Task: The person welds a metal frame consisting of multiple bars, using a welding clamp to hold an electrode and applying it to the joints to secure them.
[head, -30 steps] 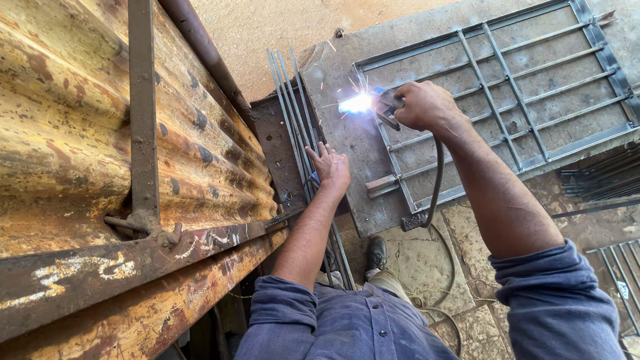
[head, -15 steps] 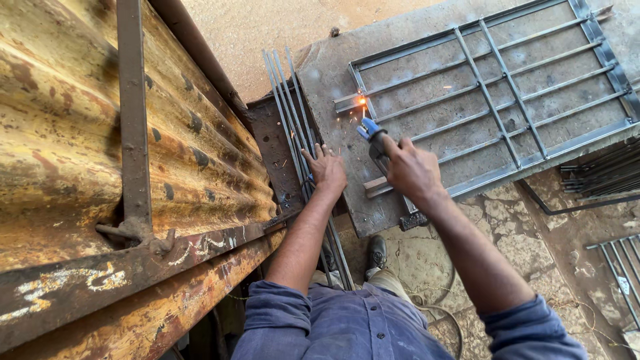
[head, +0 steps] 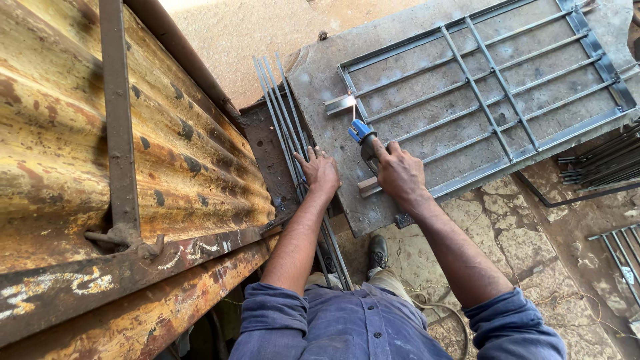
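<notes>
- While the right hand grips a welding electrode holder with blue jaws, its rod tip sits at a glowing spot on the near-left corner of a steel grille frame.
- Left hand is released, fingers spread, palm flat on a bundle of thin steel rods at the worktop edge.
- Grille frame lies flat on the grey slab worktop, just beside the rods.
- Rusty corrugated sheet with a steel bar across it fills the left side.
- More rods lie on the stone floor at right.
</notes>
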